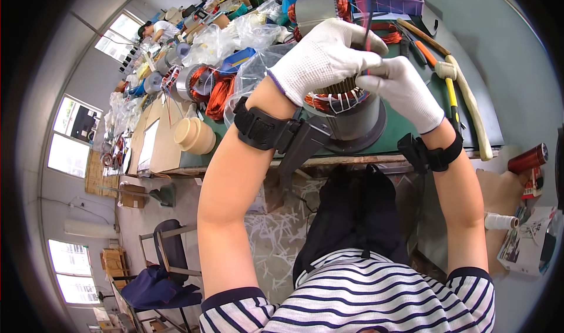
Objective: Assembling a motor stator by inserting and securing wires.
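A grey motor stator (346,123) stands upright on the bench in front of me, its orange-red copper windings tied with white lacing around the top. Above it, both white-gloved hands come together. My left hand (322,57) is closed with its fingertips around thin wires (367,32) that run upward, dark and pinkish, blurred near the top edge. My right hand (404,89) pinches at the lower part of the same wires, thumb and forefinger pressed together. The fingertips partly hide what they grip. Black straps with small boxes circle both wrists.
Right of the stator lie a hammer (449,85) with a yellow handle, a wooden stick (472,110) and orange-handled pliers (424,51). To the left are a cream plastic cup (194,136), orange wire coils (220,96) and plastic bags. Another person (161,32) sits far left.
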The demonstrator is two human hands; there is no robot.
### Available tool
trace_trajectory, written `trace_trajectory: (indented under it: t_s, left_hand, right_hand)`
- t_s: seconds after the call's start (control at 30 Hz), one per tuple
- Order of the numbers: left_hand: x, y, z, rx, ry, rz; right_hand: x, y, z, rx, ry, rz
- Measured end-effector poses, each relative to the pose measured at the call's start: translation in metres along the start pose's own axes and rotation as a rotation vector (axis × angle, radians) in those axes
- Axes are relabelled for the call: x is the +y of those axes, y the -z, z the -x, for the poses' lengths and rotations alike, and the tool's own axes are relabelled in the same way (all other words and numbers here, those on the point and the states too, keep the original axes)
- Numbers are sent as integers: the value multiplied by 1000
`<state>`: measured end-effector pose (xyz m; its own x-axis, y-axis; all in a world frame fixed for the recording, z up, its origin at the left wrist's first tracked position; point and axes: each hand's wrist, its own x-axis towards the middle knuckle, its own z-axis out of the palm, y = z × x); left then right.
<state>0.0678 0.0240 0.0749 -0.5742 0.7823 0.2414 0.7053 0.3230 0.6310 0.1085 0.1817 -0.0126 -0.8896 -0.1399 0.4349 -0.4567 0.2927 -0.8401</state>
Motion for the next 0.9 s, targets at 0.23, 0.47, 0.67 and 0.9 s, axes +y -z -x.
trace_trajectory:
  t_s: [0.23,0.47,0.67,0.9]
  left_hand:
    - [-8,-28,31,241,25,-248]
    - [-34,-80,68,497,-113,-443]
    - [-40,-89,64,554,-172,-433]
    - [-46,-84,71,553,-214,-372]
  right_hand:
    - [-2,9,20,26,9,-76]
    - [9,-7,38,78,-74,-292]
    - [27,-31,78,295,258,-61]
    - [48,-42,106,298,98,388]
